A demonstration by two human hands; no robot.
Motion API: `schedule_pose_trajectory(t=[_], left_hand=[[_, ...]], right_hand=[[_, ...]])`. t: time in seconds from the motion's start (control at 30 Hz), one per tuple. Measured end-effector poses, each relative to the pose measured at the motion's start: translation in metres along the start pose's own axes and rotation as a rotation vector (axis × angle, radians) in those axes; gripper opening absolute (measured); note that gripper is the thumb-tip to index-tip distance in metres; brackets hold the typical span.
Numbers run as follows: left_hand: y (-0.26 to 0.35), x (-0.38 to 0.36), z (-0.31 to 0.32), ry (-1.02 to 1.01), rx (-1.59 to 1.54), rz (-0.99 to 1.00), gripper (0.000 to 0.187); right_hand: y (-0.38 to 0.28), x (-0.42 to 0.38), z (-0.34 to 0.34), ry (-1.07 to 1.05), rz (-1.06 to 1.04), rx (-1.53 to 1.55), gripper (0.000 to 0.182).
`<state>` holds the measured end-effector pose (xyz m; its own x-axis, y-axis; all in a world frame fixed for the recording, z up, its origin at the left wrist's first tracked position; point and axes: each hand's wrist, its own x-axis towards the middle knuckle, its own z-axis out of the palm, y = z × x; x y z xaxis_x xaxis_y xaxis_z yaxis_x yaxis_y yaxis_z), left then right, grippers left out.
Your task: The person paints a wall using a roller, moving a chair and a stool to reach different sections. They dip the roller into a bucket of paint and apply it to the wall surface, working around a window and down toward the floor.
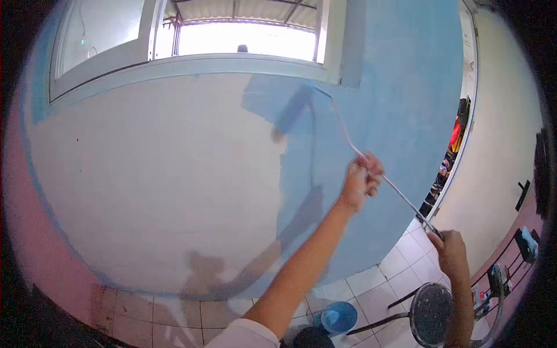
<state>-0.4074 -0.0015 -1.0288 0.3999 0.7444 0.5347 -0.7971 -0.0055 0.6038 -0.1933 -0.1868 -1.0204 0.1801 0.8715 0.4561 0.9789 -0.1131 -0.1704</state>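
A long-handled paint roller (pixel 293 110) presses against the wall below the window, its sleeve wet with blue paint. My left hand (pixel 361 181) grips the thin metal pole (pixel 348 136) partway up. Lower down and to the right, my right hand (pixel 449 252) holds the pole's bottom end. The wall's right part (pixel 394 116) is painted blue; its left part (pixel 156 180) is still white.
A window (pixel 243 37) with a grey frame runs above the wall. A blue paint bucket (pixel 338 318) stands on the tiled floor beside a round metal stool (pixel 430 313). A doorway (pixel 455 145) opens at the right, with cluttered items further right.
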Motion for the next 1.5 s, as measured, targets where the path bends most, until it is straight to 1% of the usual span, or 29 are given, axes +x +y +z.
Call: schedule_pose_trajectory(t=[0.03, 0.07, 0.17, 0.27, 0.33, 0.37, 0.4, 0.43, 0.47, 0.5, 0.57, 0.6, 0.63, 0.67, 0.7, 0.73, 0.8, 0.87, 0.97, 1.0, 1.07, 1.1, 1.13, 1.17, 1.23, 1.27, 1.33, 1.4, 1.5], left_hand=[[0.016, -0.002, -0.001, 0.023, -0.007, 0.052, 0.029], [0.031, -0.006, -0.002, 0.043, -0.007, 0.104, 0.029], [0.057, -0.020, -0.004, 0.062, 0.103, 0.206, 0.032], [0.036, -0.021, -0.012, 0.062, 0.062, 0.134, 0.035], [0.001, -0.028, -0.015, 0.071, 0.033, 0.041, 0.037], [-0.023, -0.033, -0.020, 0.102, 0.047, -0.004, 0.037], [-0.048, -0.040, -0.026, 0.130, 0.062, -0.050, 0.037], [-0.068, -0.052, -0.031, 0.122, 0.071, -0.071, 0.037], [-0.088, -0.068, -0.035, 0.118, 0.079, -0.096, 0.036], [-0.104, -0.085, -0.039, 0.160, 0.089, -0.121, 0.035], [-0.117, -0.113, -0.044, 0.265, 0.153, -0.142, 0.035], [-0.116, -0.125, -0.046, 0.331, 0.208, -0.141, 0.035], [-0.115, -0.136, -0.047, 0.412, 0.228, -0.070, 0.036], [-0.109, -0.144, -0.048, 0.494, 0.248, 0.004, 0.037], [-0.095, -0.147, -0.046, 0.529, 0.354, 0.049, 0.040], [-0.080, -0.153, -0.045, 0.571, 0.456, 0.091, 0.043], [-0.058, -0.162, -0.044, 0.629, 0.591, 0.130, 0.046], [-0.036, -0.161, -0.046, 0.642, 0.670, 0.139, 0.047], [-0.018, -0.168, -0.059, 0.658, 0.747, 0.122, 0.048], [-0.018, -0.172, -0.060, 0.755, 0.865, 0.157, 0.048], [-0.023, -0.182, -0.061, 0.950, 1.094, 0.222, 0.049], [-0.021, -0.187, -0.061, 0.991, 1.244, 0.221, 0.047], [-0.015, -0.194, -0.059, 1.027, 1.394, 0.221, 0.045], [-0.013, -0.195, -0.059, 1.060, 1.543, 0.225, 0.043], [-0.012, -0.184, -0.068, 1.048, 1.713, 0.318, 0.040], [-0.009, -0.177, -0.072, 1.039, 1.796, 0.363, 0.039], [0.020, -0.157, -0.060, 1.001, 1.739, 0.324, 0.039], [0.053, -0.136, -0.051, 0.956, 1.743, 0.386, 0.040], [0.078, -0.122, -0.041, 0.975, 1.855, 0.362, 0.045]], right_hand=[[-0.010, 0.006, 0.003, -0.030, 0.011, 0.034, 0.055], [-0.021, 0.009, 0.004, -0.003, -0.072, 0.026, 0.053], [-0.045, 0.010, 0.016, 0.027, -0.109, 0.057, 0.057], [-0.031, -0.005, 0.029, -0.045, -0.081, 0.159, 0.059], [0.009, -0.029, 0.059, -0.004, -0.150, 0.098, 0.058], [0.001, -0.047, 0.056, -0.086, 0.007, 0.137, 0.056], [0.032, -0.064, 0.090, -0.081, 0.066, 0.117, 0.052], [0.014, -0.080, 0.072, -0.307, 0.218, 0.229, 0.046], [0.039, -0.101, 0.101, -0.335, 0.165, 0.261, 0.041], [0.058, -0.124, 0.122, -0.329, -0.039, 0.312, 0.034], [0.083, -0.165, 0.177, -0.528, 0.160, 0.599, 0.034], [0.068, -0.182, 0.178, -0.652, 0.316, 0.955, 0.043], [0.049, -0.194, 0.172, -0.663, 0.331, 1.035, 0.034], [0.036, -0.201, 0.170, -0.675, 0.343, 1.115, 0.030], [0.045, -0.216, 0.202, -0.775, 0.206, 1.215, 0.036], [0.031, -0.217, 0.194, -0.980, 0.166, 1.417, 0.035], [-0.008, -0.232, 0.207, -1.198, 0.345, 1.713, 0.032], [-0.048, -0.244, 0.231, -1.237, 0.199, 2.206, 0.032], [-0.083, -0.226, 0.226, -1.520, 0.154, 2.318, 0.032], [-0.094, -0.218, 0.214, -1.591, 0.139, 2.233, 0.035], [-0.100, -0.227, 0.234, -1.504, 0.335, 2.039, 0.038], [-0.100, -0.232, 0.243, -1.457, 0.428, 1.940, 0.041], [-0.107, -0.223, 0.225, -1.389, 0.462, 1.787, 0.045], [-0.110, -0.216, 0.224, -1.325, 0.346, 1.733, 0.044], [-0.117, -0.210, 0.228, -1.196, 0.135, 1.619, 0.043], [-0.125, -0.206, 0.243, -1.143, 0.160, 1.617, 0.044], [-0.148, -0.198, 0.280, -1.040, 0.212, 1.608, 0.046], [-0.183, -0.174, 0.258, -0.989, 0.181, 1.632, 0.048], [-0.214, -0.156, 0.248, -1.028, 0.199, 1.826, 0.049]])
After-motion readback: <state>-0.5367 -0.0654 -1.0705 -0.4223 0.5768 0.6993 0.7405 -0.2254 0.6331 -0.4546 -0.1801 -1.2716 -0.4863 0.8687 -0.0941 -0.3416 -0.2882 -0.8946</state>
